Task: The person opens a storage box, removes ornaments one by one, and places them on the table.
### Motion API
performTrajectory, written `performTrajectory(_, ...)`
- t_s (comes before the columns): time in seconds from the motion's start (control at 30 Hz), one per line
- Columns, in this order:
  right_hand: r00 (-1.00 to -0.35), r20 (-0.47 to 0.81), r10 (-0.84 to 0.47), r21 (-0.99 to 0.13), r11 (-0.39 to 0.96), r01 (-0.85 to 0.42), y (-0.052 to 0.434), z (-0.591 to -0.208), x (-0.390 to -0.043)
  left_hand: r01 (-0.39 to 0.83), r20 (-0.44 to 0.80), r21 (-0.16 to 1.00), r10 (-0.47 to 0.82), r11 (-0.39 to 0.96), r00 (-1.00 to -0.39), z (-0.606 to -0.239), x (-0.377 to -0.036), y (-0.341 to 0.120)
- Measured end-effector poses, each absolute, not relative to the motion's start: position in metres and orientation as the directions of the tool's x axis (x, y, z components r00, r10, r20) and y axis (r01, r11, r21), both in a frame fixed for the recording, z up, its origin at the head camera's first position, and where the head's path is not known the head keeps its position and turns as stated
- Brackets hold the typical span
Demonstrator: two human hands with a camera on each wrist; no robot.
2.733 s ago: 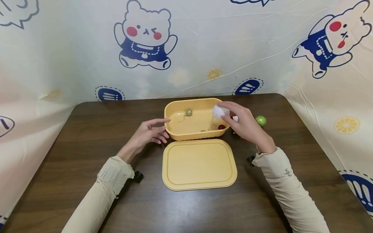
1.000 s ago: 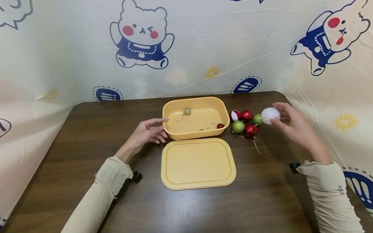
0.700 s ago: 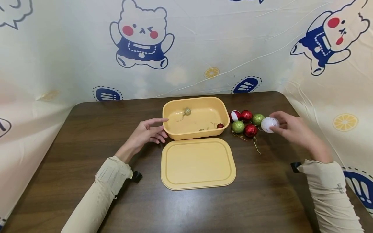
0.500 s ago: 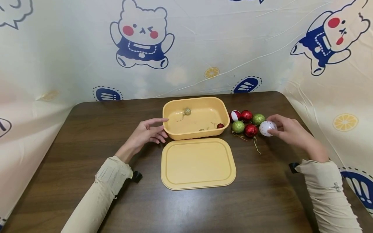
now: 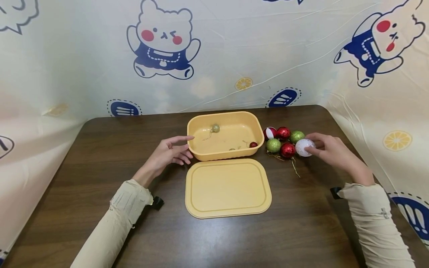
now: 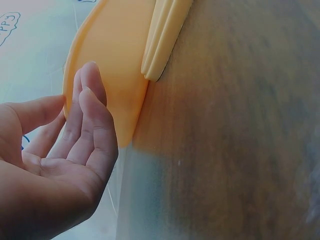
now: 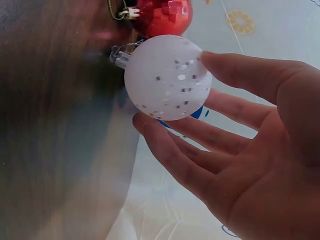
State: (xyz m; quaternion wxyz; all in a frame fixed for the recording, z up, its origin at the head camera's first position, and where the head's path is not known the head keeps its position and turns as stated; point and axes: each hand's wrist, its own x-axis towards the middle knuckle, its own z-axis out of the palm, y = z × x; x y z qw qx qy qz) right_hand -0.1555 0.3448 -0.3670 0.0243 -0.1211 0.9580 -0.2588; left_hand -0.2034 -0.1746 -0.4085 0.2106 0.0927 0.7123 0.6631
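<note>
In the head view my right hand (image 5: 330, 149) pinches a white speckled Christmas ball (image 5: 304, 147) between thumb and fingers, low at the right end of a cluster of baubles. The right wrist view shows the white ball's silver cap beside a red bauble (image 7: 162, 16). My left hand (image 5: 169, 153) is at the left end of a yellow plastic box (image 5: 221, 154), its fingers loosely extended by the wall and rim. Inside the box lie a small gold glitter ball (image 5: 215, 128), a small dark red ball (image 5: 253, 144) and a mostly hidden gold piece.
A yellow lid (image 5: 228, 188) lies flat in front of the box on the brown table (image 5: 117, 149). The cluster right of the box includes a red-and-white ball (image 5: 269, 133), green glitter balls (image 5: 273, 145) and red balls (image 5: 283, 133). Patterned cloth (image 5: 218, 56) hangs behind.
My right hand has carried the white ball from over the box to the right, then lowered it and shifted it left against the cluster. The left hand has stayed at the box.
</note>
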Motion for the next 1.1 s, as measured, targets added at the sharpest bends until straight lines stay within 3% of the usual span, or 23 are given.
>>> performTrajectory(1.1, -0.946, 0.155, -0.285, -0.437, 0.839, -0.324, 0.338, -0.370, -0.158, -0.146, -0.180, 0.983, 0.406, 0.113, -0.896, -0.408, -0.203, -0.175)
